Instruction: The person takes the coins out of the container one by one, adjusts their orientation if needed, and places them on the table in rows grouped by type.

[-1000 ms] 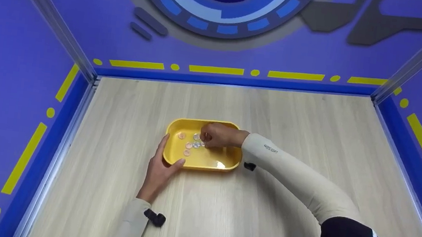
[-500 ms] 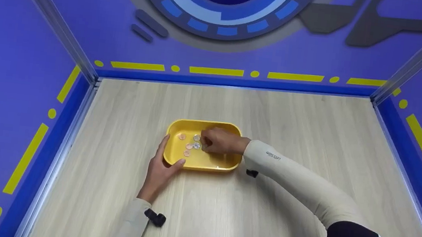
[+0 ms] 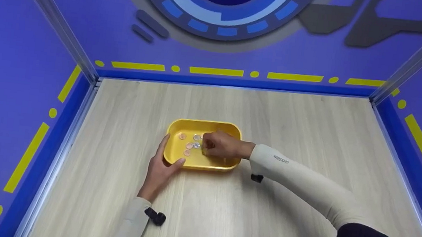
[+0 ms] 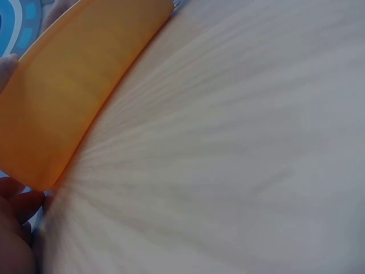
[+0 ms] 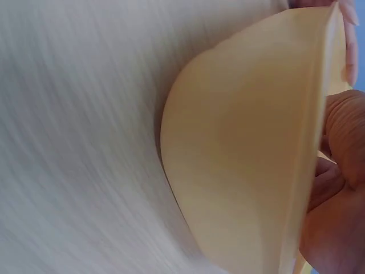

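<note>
Steadying yellow tray [image 3: 178, 128] at table [image 3: 294, 120] centre, my left hand [image 3: 160, 168] gripped its near-left corner. My right hand [image 3: 224, 145], fingers curled inside, pinched at coins [image 3: 192, 145]; grasp unconfirmed. Best practice: lift one coin, tray held still.

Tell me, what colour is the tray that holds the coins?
The tray is yellow; the head view shows it best.
</note>
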Tool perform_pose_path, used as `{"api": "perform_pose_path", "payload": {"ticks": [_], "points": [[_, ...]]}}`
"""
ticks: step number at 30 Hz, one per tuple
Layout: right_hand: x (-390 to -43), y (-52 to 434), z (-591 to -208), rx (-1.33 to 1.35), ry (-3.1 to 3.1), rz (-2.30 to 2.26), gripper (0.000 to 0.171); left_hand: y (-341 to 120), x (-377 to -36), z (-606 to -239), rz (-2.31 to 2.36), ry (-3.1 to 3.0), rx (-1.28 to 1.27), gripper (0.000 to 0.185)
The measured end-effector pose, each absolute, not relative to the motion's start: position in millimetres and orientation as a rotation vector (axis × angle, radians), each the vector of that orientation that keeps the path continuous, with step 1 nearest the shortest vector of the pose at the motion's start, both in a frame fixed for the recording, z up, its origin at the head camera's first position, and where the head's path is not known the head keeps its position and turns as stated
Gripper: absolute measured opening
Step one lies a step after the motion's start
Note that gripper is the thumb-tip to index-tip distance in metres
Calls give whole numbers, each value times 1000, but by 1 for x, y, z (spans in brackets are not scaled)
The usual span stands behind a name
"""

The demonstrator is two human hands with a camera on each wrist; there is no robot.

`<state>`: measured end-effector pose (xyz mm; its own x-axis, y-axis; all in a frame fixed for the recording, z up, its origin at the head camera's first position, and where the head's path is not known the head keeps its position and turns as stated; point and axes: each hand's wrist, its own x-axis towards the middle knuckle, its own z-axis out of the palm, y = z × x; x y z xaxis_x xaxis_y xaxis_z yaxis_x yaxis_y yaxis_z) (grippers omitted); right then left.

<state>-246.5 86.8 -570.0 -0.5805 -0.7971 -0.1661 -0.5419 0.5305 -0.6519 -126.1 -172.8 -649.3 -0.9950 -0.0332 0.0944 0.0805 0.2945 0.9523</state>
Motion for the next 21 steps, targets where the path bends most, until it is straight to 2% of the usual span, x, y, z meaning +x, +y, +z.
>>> {"api": "perform_pose_path", "payload": {"ticks": [8,21], "points": [[-238,102,-564,-1040,2347,-881,4,-172,-127,-649,-1805,-2450,-50,100],[-232,123,-560,-1014,2317,-1044,6,-172,-127,-651,-1786,-2434,-75,100]]}}
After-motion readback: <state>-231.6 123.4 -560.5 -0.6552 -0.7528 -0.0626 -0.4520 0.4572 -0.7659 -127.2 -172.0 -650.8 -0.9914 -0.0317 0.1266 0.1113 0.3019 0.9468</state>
